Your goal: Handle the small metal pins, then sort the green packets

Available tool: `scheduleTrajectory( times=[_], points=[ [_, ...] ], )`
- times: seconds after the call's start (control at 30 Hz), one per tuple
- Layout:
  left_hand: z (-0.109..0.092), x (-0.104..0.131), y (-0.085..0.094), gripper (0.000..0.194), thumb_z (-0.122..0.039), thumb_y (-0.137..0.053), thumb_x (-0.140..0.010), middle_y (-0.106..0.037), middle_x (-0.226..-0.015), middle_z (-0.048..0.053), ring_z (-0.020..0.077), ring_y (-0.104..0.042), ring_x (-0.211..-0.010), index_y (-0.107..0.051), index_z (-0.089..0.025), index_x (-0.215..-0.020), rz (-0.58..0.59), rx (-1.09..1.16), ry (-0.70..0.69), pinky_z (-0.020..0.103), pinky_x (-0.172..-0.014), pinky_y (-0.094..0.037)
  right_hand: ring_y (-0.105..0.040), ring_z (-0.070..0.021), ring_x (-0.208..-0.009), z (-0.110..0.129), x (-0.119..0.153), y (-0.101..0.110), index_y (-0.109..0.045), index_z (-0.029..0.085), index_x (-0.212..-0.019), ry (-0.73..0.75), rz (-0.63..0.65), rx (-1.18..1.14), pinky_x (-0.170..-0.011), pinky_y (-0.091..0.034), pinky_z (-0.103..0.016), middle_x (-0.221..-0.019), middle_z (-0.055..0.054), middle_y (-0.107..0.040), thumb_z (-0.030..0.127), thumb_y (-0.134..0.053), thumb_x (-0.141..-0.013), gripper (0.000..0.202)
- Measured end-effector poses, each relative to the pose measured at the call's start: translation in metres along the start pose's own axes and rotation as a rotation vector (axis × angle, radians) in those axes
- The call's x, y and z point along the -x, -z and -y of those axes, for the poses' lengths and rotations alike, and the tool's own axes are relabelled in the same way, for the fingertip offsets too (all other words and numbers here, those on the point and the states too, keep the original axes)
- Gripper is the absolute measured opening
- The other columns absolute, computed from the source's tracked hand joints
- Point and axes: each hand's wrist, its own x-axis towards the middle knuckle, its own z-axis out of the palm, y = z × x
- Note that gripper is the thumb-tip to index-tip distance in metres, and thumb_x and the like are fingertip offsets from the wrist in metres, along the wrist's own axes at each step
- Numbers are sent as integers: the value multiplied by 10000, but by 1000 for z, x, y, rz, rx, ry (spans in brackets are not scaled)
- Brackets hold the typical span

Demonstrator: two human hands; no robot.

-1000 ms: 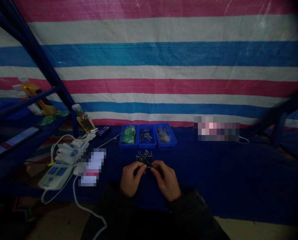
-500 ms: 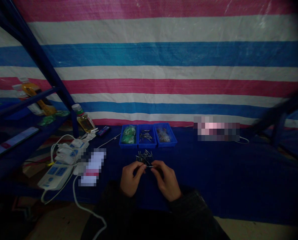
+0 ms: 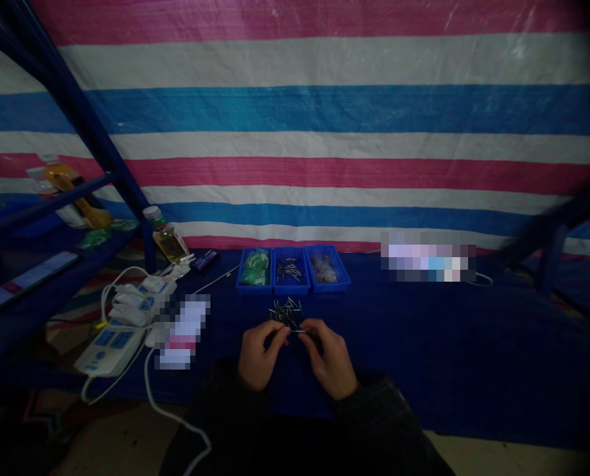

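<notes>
A small pile of thin metal pins (image 3: 285, 311) lies on the blue table, just beyond my fingertips. My left hand (image 3: 261, 354) is closed in a pinch at one end of a thin metal pin (image 3: 297, 331). The other end of that pin is pinched by my right hand (image 3: 330, 357), so it lies level between them. Behind the pile stand three blue trays side by side: the left tray (image 3: 255, 289) has green pieces, the middle tray (image 3: 291, 289) has loose metal pins, and the right tray (image 3: 330, 287) has clear, small pieces.
On the left are a power strip (image 3: 109, 350) with white plugs and cables, a blurred-out phone (image 3: 183, 334), a bottle (image 3: 168, 241) and a blue metal frame (image 3: 96, 135). Another blurred-out object (image 3: 428, 256) lies at the back right. A striped sheet (image 3: 324, 109) hangs behind.
</notes>
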Motion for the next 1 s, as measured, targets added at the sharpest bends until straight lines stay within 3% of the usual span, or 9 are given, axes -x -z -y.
scheduleTrajectory(
  times=[0.17, 0.37, 0.63, 0.8, 1.0],
  points=[
    [0, 0, -1, 221, -278, -601, -982, -720, -747, -1, 153, -686, -725, -698, -190, -804, 8, -5, -1, 249, -738, -482, -659, -187, -776, 0, -1, 1, -596, 233, -939, -25, 8, 46, -735, -480, -302, -845, -19, -664, 221, -495, -1023, 132],
    [-2, 0, 1, 248, -286, -587, -991, -712, -736, -2, 151, -678, -715, -688, -189, -785, -1, 0, 3, 247, -732, -477, -674, -189, -841, 2, -1, 0, -601, 234, -1041, -4, -2, -5, -767, -494, -295, -915, -27, -685, 214, -527, -1009, 83],
    [-3, 0, 1, 266, -322, -579, -992, -723, -746, 16, 163, -681, -715, -692, -185, -794, 19, 15, -10, 254, -733, -487, -652, -179, -751, 3, -1, 2, -608, 223, -912, 7, -9, 62, -720, -489, -295, -833, -24, -661, 235, -486, -1030, 170],
    [-2, 0, 1, 277, -336, -571, -997, -724, -745, 21, 172, -691, -725, -693, -187, -799, 6, -5, 7, 264, -734, -494, -688, -202, -848, 1, 0, 0, -601, 228, -1067, 16, -26, 22, -765, -526, -306, -930, -49, -702, 245, -517, -1014, 100],
    [-3, 1, 2, 273, -325, -572, -995, -731, -749, 18, 167, -690, -724, -698, -187, -796, 16, -17, -11, 256, -734, -496, -654, -181, -740, 4, -2, 3, -598, 229, -913, 4, -2, 78, -699, -494, -290, -816, -26, -664, 243, -466, -1036, 181]
  ],
)
